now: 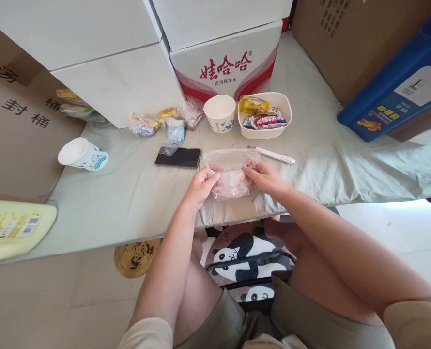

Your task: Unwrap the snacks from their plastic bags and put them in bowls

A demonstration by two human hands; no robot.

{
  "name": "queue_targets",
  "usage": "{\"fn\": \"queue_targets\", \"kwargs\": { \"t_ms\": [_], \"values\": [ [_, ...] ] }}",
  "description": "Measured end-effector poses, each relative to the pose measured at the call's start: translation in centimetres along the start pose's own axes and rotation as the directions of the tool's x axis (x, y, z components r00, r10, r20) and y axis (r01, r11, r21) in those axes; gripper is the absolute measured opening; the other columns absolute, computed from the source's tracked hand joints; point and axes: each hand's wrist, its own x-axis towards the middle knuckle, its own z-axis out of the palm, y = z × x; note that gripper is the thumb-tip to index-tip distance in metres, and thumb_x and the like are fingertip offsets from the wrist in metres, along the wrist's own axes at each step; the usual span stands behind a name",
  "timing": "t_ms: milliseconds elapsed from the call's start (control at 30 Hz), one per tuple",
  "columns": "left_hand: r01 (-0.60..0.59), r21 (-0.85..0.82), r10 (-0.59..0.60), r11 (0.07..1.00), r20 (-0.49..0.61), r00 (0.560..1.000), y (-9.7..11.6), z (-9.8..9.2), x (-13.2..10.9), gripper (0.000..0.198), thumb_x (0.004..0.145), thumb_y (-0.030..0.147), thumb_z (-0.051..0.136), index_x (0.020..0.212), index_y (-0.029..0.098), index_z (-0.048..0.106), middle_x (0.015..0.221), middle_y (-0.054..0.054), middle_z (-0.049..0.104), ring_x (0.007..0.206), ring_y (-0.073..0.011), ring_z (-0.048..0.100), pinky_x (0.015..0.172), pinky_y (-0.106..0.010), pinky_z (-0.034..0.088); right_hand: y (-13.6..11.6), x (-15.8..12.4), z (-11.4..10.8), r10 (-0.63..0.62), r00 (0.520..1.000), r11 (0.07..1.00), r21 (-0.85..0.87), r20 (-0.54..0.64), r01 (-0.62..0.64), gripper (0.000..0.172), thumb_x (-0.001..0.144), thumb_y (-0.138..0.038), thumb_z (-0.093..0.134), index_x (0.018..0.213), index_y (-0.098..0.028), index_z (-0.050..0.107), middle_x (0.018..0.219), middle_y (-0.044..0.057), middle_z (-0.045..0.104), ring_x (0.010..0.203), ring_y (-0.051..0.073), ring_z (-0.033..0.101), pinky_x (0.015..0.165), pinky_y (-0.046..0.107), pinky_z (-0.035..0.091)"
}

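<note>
A clear plastic bag [233, 182] with something pinkish inside lies near the front edge of the cloth-covered bench. My left hand [200, 186] pinches its left side between thumb and fingers. At the right side, my right hand [264, 176] grips the same bag, fingers closed on it. Just behind the right hand rests a white-handled utility knife or similar slim tool [275, 155]. A dark phone [178, 158] lies flat to the left of the bag. Past the bag stand a paper cup [220, 114] and a white tub [265, 131] holding several wrapped snacks.
Several wrapped snacks [175, 130] lie behind the phone. A second paper cup [83, 154] is tipped on its side at left. White cartons [224, 72] rise at the back. A blue jug [393, 82] stands right; a pale yellow jug [15, 230] is at the left edge.
</note>
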Motion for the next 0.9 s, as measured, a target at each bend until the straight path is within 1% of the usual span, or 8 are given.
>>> {"fn": "queue_targets", "kwargs": {
  "t_ms": [133, 233, 333, 433, 533, 700, 800, 900],
  "values": [
    [-0.003, -0.111, 0.004, 0.994, 0.006, 1.000, 0.7, -0.3, -0.2, 0.033, 0.070, 0.031, 0.080, 0.097, 0.022, 0.063, 0.049, 0.011, 0.045, 0.041, -0.0073, 0.049, 0.039, -0.016, 0.038, -0.6, -0.3, -0.1, -0.090, 0.996, 0.972, 0.215, -0.020, 0.092, 0.027, 0.079, -0.038, 0.067, 0.100, -0.025, 0.057, 0.054, -0.008, 0.049, 0.045, 0.013, 0.048, 0.048, 0.026, 0.039],
    [-0.010, -0.244, 0.017, 0.970, 0.027, 1.000, 1.1, -0.4, -0.2, 0.025, 0.069, 0.035, 0.076, 0.075, 0.019, 0.058, 0.056, 0.007, 0.051, 0.048, -0.0081, 0.055, 0.047, -0.020, 0.048, -1.3, -0.5, -0.3, -0.127, 0.989, 0.914, 0.396, 0.069, 0.089, 0.022, 0.072, -0.038, 0.066, 0.085, -0.022, 0.059, 0.062, -0.003, 0.056, 0.052, 0.013, 0.054, 0.053, 0.028, 0.045],
    [-0.015, -0.181, 0.019, 0.983, 0.022, 1.000, 0.9, -0.4, 0.0, 0.036, 0.073, 0.048, 0.071, 0.064, 0.017, 0.055, 0.061, 0.002, 0.057, 0.052, -0.0090, 0.057, 0.049, -0.021, 0.047, -1.5, -0.7, -0.7, -0.064, 0.982, 0.932, 0.362, 0.178, -0.005, 0.030, 0.074, -0.050, 0.061, 0.076, -0.021, 0.059, 0.065, 0.002, 0.060, 0.058, 0.017, 0.058, 0.057, 0.032, 0.049],
    [-0.092, 0.010, 0.093, 0.996, -0.010, 0.996, 0.3, -0.4, 0.4, 0.032, 0.067, 0.036, 0.080, 0.066, 0.018, 0.053, 0.060, 0.004, 0.056, 0.051, -0.0068, 0.053, 0.050, -0.019, 0.041, -1.2, -0.7, -0.8, 0.003, 0.998, 0.983, 0.181, 0.064, -0.014, 0.030, 0.072, -0.047, 0.072, 0.082, -0.022, 0.056, 0.059, -0.004, 0.054, 0.055, 0.014, 0.051, 0.056, 0.028, 0.044],
    [-0.184, 0.095, 0.192, 0.978, -0.081, 0.978, -0.3, -0.5, 1.2, 0.031, 0.064, 0.023, 0.079, 0.083, 0.020, 0.055, 0.075, 0.005, 0.061, 0.058, -0.0076, 0.057, 0.058, -0.021, 0.046, -0.7, -0.5, -0.7, 0.002, 0.995, 0.991, 0.137, -0.096, 0.012, 0.052, 0.063, -0.037, 0.081, 0.106, -0.026, 0.054, 0.058, -0.011, 0.049, 0.055, 0.012, 0.049, 0.059, 0.026, 0.039],
    [-0.330, 0.269, 0.418, 0.905, -0.413, 0.809, -0.9, -0.6, 2.2, 0.022, 0.072, 0.016, 0.070, 0.086, 0.022, 0.054, 0.080, 0.003, 0.060, 0.070, -0.0095, 0.061, 0.072, -0.024, 0.050, -0.7, 0.2, -0.6, -0.123, 0.963, 0.979, 0.129, -0.240, 0.158, 0.032, 0.067, -0.043, 0.074, 0.085, -0.022, 0.058, 0.071, -0.004, 0.053, 0.065, 0.013, 0.048, 0.064, 0.029, 0.037],
    [-0.380, 0.283, 0.459, 0.881, -0.313, 0.831, -1.0, 0.5, 2.1, 0.017, 0.081, 0.028, 0.071, 0.089, 0.022, 0.058, 0.083, 0.000, 0.064, 0.079, -0.0133, 0.065, 0.079, -0.027, 0.052, -1.0, 0.2, -0.4, -0.210, 0.937, 0.977, -0.037, -0.280, 0.208, 0.023, 0.075, -0.042, 0.068, 0.082, -0.023, 0.059, 0.070, -0.003, 0.050, 0.065, 0.013, 0.043, 0.063, 0.029, 0.035],
    [-0.392, 0.218, 0.416, 0.894, -0.080, 0.906, -1.1, 2.2, 2.0, 0.039, 0.078, 0.041, 0.079, 0.108, 0.022, 0.063, 0.112, -0.007, 0.071, 0.108, -0.0194, 0.068, 0.094, -0.031, 0.052, -1.1, -0.1, 0.0, -0.256, 0.958, 0.967, -0.026, -0.132, 0.255, 0.020, 0.081, -0.041, 0.061, 0.091, -0.023, 0.061, 0.075, -0.003, 0.054, 0.068, 0.014, 0.048, 0.066, 0.029, 0.039]
  ]
}}
